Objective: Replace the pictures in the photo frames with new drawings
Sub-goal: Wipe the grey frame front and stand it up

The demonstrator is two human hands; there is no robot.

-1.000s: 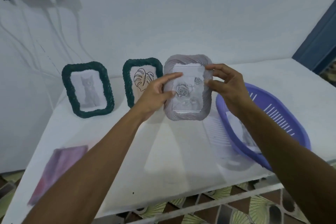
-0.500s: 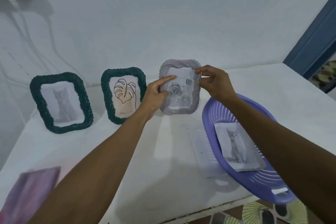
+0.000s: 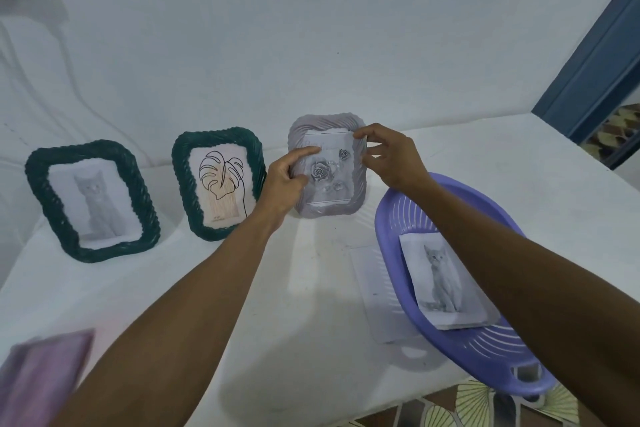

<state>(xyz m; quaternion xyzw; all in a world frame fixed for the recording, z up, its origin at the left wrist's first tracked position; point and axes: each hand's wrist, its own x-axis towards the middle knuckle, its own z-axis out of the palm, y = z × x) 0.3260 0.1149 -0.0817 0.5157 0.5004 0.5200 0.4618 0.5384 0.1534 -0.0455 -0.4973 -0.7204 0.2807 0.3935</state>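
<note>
A grey wavy photo frame (image 3: 360, 184) with a rose drawing (image 3: 325, 172) stands upright on the white table (image 3: 311, 288) near the wall. My left hand (image 3: 285, 180) grips its left edge, index finger lying across the picture's top. My right hand (image 3: 391, 159) pinches its upper right corner. To the left stand two dark green braided frames: one (image 3: 221, 184) with a leaf line drawing, one (image 3: 91, 199) with a grey cat picture. A loose cat picture (image 3: 446, 282) lies in the purple basket (image 3: 485, 354).
The purple basket sits at the right, overhanging the table's front edge. A sheet of paper (image 3: 377, 302) lies flat beside the basket. A blurred pink-purple object (image 3: 41, 378) is at the front left. A blue door frame (image 3: 595, 55) stands at the far right.
The view has shifted, so the frames sit further right and the basket's cat picture shows fully. Both hands stay on the grey frame, which remains upright near the wall.
</note>
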